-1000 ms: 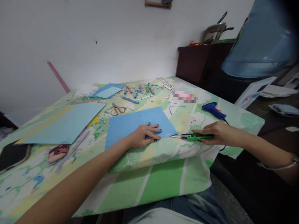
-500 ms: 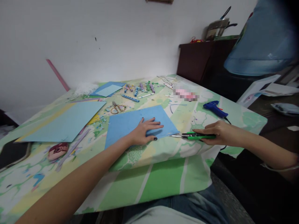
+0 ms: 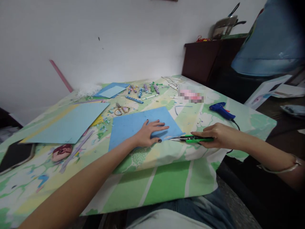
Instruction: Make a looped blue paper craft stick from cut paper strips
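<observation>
A sheet of blue paper (image 3: 133,124) lies near the table's front edge. My left hand (image 3: 150,132) rests flat on it with the fingers spread, holding nothing. My right hand (image 3: 215,135) is closed around green-and-black-handled scissors (image 3: 190,139) at the sheet's right front corner. Their silver blades point left along the front edge, where a narrow strip of paper stands slightly apart from the sheet. The blade tips are partly hard to make out against the paper.
Light blue sheets (image 3: 64,124), a phone (image 3: 17,156) and a round pink-and-red case (image 3: 62,152) lie at left. Gold-handled scissors (image 3: 121,109) and small rolled paper pieces (image 3: 140,92) are farther back. A blue glue gun (image 3: 222,110) with a cord lies at right.
My right hand and the scissors have moved left along the front edge of the blue paper. A narrow strip now shows above the blades. My left hand stays on the sheet.
</observation>
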Motion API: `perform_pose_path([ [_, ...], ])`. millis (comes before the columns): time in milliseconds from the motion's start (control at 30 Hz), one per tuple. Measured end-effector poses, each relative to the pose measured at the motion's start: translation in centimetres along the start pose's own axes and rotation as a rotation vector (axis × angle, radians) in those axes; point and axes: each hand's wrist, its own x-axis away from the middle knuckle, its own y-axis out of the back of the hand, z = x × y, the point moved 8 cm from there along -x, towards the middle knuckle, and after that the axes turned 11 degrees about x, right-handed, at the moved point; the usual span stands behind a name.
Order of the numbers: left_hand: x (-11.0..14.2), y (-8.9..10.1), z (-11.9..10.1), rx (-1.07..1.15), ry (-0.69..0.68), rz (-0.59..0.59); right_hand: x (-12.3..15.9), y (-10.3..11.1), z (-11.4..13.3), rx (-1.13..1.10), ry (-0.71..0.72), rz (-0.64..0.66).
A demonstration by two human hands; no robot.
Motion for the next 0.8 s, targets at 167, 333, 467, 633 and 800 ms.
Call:
perform_pose_path([
  [167, 0.4, 0.4, 0.0, -0.003, 0.001, 0.028, 0.1, -0.1, -0.3, -0.022, -0.014, 0.027],
  [333, 3.2, 1.7, 1.4, -0.122, 0.114, 0.139, 0.6, 0.3, -0.4, -0.012, -0.034, 0.046],
  [467, 5.7, 2.4, 2.2, -0.194, 0.161, 0.173, 0.5, 0.3, -0.1, -0.009, -0.040, 0.063],
  [633, 6.3, 2.2, 2.3, -0.246, 0.163, 0.174, 0.3, 0.0, -0.1, 0.012, -0.049, 0.083],
  [800, 6.1, 2.1, 2.2, -0.253, 0.167, 0.162, 0.0, 0.0, 0.2, 0.016, -0.014, 0.064],
])
